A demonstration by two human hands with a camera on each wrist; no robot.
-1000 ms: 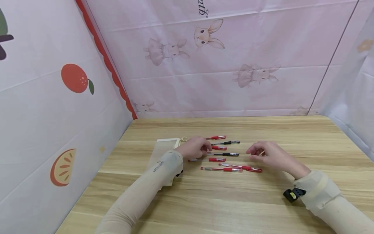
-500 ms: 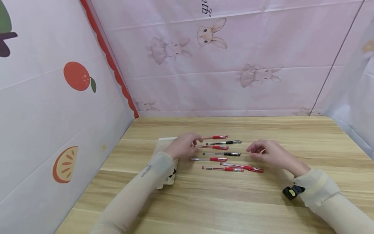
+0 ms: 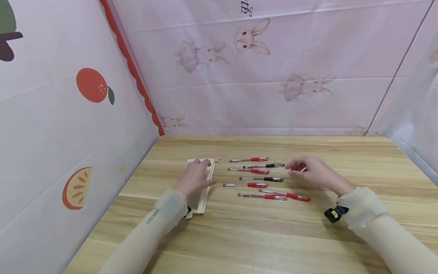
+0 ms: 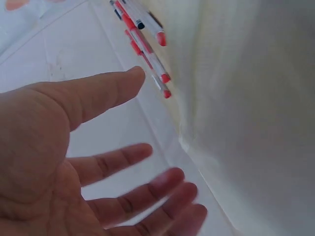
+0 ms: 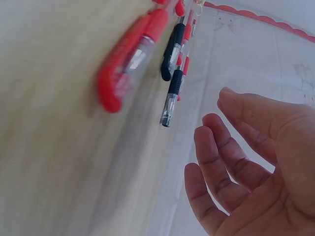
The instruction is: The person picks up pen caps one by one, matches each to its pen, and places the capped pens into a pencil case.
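Observation:
A cream zip pouch [image 3: 201, 204] lies flat on the table, partly covered by my left hand [image 3: 194, 178]. That hand's fingers are spread, with the thumb pointing toward the pens; in the left wrist view nothing is in its grasp. Several gel pens lie side by side to the right of the pouch, some red [image 3: 258, 185] and two black, the farther black pen [image 3: 273, 165] ending near my right hand [image 3: 316, 173]. The right hand hovers with loosely bent fingers, holding nothing. Two of the nearest red pens touch or cross, the angled one [image 3: 293, 196] reaching farthest right.
The wooden table [image 3: 267, 239] meets a pink rabbit-print curtain [image 3: 253, 106] at the back. A white fruit-print sheet [image 3: 44, 137] closes off the left side. The pouch's zip has a ring pull [image 3: 219, 160] at its far end.
My left hand has moved left, away from the pens, and spread over the pouch. The right hand has shifted slightly up and left. The pens keep their arrangement.

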